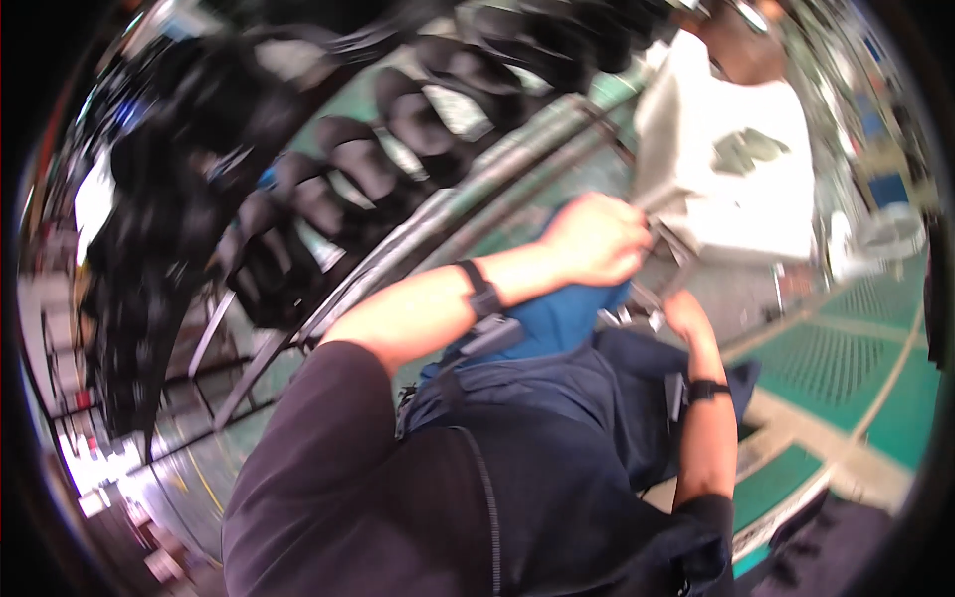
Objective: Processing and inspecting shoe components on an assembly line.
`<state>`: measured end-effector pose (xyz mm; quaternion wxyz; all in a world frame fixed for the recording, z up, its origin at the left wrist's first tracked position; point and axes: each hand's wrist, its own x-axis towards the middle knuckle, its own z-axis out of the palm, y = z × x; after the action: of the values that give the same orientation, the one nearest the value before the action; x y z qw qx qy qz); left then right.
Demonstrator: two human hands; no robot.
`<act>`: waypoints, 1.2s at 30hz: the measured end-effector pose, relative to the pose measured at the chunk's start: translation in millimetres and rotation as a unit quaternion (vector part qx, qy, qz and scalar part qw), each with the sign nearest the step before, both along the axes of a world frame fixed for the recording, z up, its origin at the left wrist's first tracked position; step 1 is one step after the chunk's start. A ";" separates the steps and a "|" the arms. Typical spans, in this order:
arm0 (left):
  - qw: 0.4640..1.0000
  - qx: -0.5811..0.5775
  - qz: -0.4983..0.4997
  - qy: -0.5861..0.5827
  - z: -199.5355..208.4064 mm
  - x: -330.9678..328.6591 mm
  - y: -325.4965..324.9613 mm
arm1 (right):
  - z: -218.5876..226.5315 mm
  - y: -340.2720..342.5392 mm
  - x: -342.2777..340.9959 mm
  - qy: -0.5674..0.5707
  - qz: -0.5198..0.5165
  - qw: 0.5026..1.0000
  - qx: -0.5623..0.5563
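My left hand [597,239] reaches across from the left with its fingers curled closed at the upper corner of a thin grey metal frame [679,249]. Below it, my right hand [686,315] comes up from the lower right, fingers bent in at the frame's lower end. Small shiny metal parts [637,314] show between the two hands, too blurred to name. Just beyond the frame stands a large white sack-like block [721,169] with a grey-green patch on its front. Blue cloth [562,323] lies beneath my left forearm.
To the left, black curved shoe-like items [363,164] hang in a row along a metal rack rail [468,189]. Another person [736,50] is partly visible behind the white block. Green floor [836,358] with slotted panels lies to the right. Dark cloth [826,547] is at lower right.
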<state>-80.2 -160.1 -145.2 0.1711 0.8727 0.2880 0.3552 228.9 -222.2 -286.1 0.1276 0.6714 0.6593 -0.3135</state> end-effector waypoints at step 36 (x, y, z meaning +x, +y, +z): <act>0.996 -0.040 0.077 -0.019 0.9 -23.4 1.4 | 472.6 -420.5 326.6 0.171 -0.539 0.698 0.440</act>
<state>-103.7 -158.7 -144.2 0.1837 0.8333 0.3656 0.3718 555.5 -642.7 186.5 -0.4878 0.8263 0.2584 -0.1121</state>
